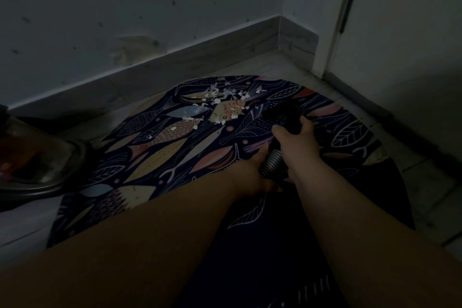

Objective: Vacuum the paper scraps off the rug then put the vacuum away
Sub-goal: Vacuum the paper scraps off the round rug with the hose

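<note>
- Dim room corner seen from above: marked white wall (150,7), pale skirting board (175,57) along its foot, tiled floor (287,65) below.
- Far left, dark rounded casing, apparently the vacuum body (37,157), sitting on the tiles just beside the rug's edge.
- Centre, round fish-patterned rug (175,147), with white paper scraps (220,100) strewn thickly across its far part; vacuuming judged barely begun.
- Right of centre, left grip (255,170) curled under the ribbed hose (273,162), holding it from below.
- Just beyond, right grip (297,135) wrapped round the black nozzle (282,112), fingers closed on it; tip hard to make out in the gloom, seemingly low over the rug.
- Key relation: scraps lying ahead and to the left of the nozzle tip, near but apart from it; nozzle's long axis pointing away from the body toward the far wall, angled slightly left; right grip the nearer of the two to the scraps.
- Likely call for the coming move: a short push forward and leftward along that axis, left grip feeding hose behind.
- Far right, white door (400,32) with a dark hinge at the corner.
</note>
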A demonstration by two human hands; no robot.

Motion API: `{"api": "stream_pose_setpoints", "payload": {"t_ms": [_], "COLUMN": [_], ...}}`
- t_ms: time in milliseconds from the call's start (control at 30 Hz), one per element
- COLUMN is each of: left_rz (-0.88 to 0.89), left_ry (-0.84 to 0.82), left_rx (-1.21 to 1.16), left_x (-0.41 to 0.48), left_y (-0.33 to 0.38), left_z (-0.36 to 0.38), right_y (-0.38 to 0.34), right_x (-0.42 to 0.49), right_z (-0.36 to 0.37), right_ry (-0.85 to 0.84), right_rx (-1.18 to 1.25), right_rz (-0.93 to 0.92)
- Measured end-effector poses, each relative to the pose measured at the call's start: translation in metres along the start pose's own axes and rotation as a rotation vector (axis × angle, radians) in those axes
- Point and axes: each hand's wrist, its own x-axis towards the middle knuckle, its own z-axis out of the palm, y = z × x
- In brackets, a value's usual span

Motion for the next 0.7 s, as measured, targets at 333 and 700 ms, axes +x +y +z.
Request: {"api": "stream_pose_setpoints", "payload": {"t_ms": [333, 700], "left_rz": [-0.025, -0.044], "left_ry": [0.050, 0.119], "left_rx": [-0.066, -0.097], "left_x": [-0.001, -0.006], "left_y": [-0.020, -0.044], "left_z": [-0.004, -0.004], "right_y": [0.005, 0.008], "right_x": [0.001, -0.005], "right_z": [0.018, 0.039], "right_ry": [-0.098, -0.161], "right_rx": [-0.065, -0.124], "right_rz": [-0.073, -0.108]}}
